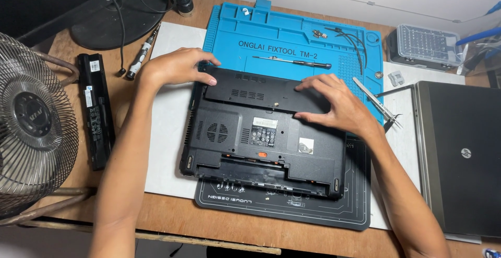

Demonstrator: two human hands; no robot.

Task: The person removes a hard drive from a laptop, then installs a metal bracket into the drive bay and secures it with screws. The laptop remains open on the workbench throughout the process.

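Wooden desk (pixel 172 213): black laptop (pixel 261 138) belly-up; left hand (pixel 175 67), right hand (pixel 334 101) apparently pressing flat, ungripping.

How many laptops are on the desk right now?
2: a black laptop lying upside down under both hands, and a closed grey laptop at the right edge, partly cut off.

A small electronics repair bench, probably in a home rather than a shop, though little beyond the wooden table (pixel 172 219) is visible. A blue silicone repair mat (pixel 292 33) with moulded trays holds a thin screwdriver (pixel 292 62) and loose screws. A black laptop (pixel 261 132) lies upside down on a dark work mat (pixel 292 208). Nearby are tweezers (pixel 377 101), a clear bit case (pixel 425 46), a removed battery (pixel 95 109), a second laptop (pixel 462 153) and a wire-caged fan (pixel 31 122).
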